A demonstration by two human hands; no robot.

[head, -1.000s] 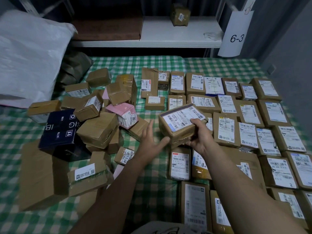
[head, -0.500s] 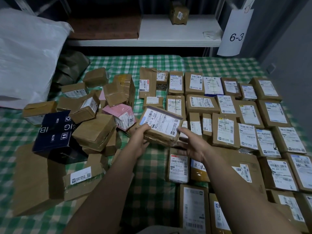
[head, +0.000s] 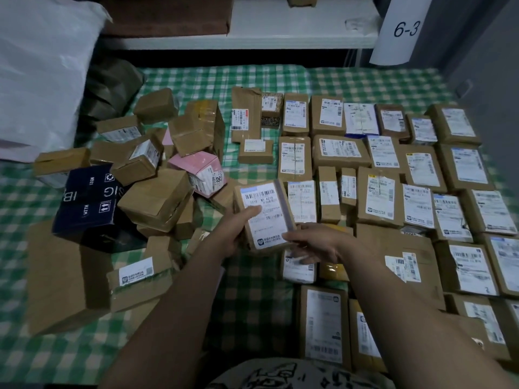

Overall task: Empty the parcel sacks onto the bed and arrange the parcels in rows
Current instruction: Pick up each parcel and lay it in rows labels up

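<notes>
A brown cardboard parcel (head: 264, 211) with a white label facing up is held over the bed (head: 252, 290), at the left end of the third row. My left hand (head: 236, 234) grips its left side, thumb lying across the label. My right hand (head: 311, 245) holds its lower right corner with curled fingers. Labelled parcels lie in rows (head: 393, 178) over the right half of the green checked bed. A loose heap of brown parcels (head: 157, 200) lies to the left, with a pink box (head: 202, 171) and a dark blue box (head: 87, 203) in it.
A white sack (head: 42, 66) leans at the far left, a dark sack (head: 112, 88) beside it. A white shelf (head: 280, 23) runs behind the bed, with a tag reading 6-3 (head: 404, 29) at its right. A large flat carton (head: 61, 276) lies near left.
The parcel has moved left and down from the middle of the rows and turned lengthwise. My left hand, open and apart a second ago, now grips its left side.
</notes>
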